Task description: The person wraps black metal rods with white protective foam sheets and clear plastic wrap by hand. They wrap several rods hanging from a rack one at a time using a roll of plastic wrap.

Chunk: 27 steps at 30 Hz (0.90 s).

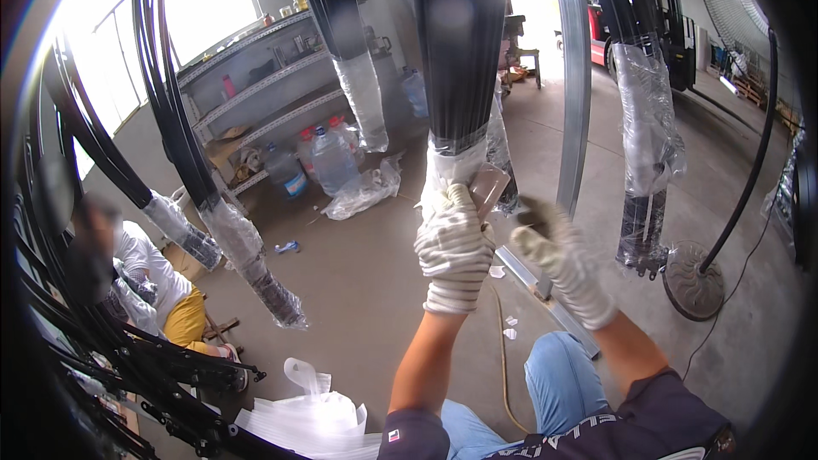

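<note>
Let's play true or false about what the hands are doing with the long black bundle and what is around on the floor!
1. Both hands wear gloves. True.
2. The left hand grips the hanging black bundle at its plastic-wrapped end. True.
3. The right hand rests on the knee. False: it is raised beside the bundle.
4. Big water bottles stand on the floor by the shelves. True.
5. Nobody else is nearby. False: a person sits at the left.

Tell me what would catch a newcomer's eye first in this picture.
At the centre, a thick black bundle hangs down, its lower end in clear plastic wrap. The gloved left hand grips that wrapped end, and the gloved right hand is raised just beside it. More wrapped bundles hang to the left, and a seated person works low at the left edge.
</note>
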Available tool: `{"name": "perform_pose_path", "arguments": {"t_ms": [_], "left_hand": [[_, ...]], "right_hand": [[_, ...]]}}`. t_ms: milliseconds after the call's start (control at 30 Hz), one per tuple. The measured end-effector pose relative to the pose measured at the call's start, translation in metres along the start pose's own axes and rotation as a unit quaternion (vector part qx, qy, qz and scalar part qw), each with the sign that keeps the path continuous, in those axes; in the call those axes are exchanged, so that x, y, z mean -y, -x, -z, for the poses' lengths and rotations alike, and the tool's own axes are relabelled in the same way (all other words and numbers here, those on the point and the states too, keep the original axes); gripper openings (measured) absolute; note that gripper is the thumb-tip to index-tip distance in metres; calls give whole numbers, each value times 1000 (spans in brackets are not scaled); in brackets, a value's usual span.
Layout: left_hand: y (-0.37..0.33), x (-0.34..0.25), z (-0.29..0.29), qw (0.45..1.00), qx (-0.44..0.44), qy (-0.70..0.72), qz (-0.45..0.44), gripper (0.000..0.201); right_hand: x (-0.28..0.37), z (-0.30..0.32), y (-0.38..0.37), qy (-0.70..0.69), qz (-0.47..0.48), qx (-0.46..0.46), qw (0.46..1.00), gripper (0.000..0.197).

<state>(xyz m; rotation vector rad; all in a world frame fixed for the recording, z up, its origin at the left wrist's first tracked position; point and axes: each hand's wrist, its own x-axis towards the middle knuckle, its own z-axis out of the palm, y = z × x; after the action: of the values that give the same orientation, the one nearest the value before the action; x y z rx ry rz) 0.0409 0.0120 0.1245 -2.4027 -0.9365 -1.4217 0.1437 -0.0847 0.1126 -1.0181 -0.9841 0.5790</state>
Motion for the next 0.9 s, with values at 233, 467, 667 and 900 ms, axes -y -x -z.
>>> {"name": "perform_pose_path", "arguments": {"t_ms": [233, 467, 667, 900], "left_hand": [[11, -5, 12, 994, 61, 78, -36, 42], [-38, 27, 25, 895, -52, 437, 74, 51], [-91, 43, -3, 703, 259, 660, 48, 56], [-84, 27, 15, 724, 296, 623, 8, 59]], "right_hand": [[-38, -38, -29, -182, -17, -49, 982, 43], [-42, -29, -23, -287, -93, -52, 952, 37], [-20, -2, -20, -263, -127, 47, 955, 37], [-1, 31, -20, -146, 15, 87, 985, 37]]}}
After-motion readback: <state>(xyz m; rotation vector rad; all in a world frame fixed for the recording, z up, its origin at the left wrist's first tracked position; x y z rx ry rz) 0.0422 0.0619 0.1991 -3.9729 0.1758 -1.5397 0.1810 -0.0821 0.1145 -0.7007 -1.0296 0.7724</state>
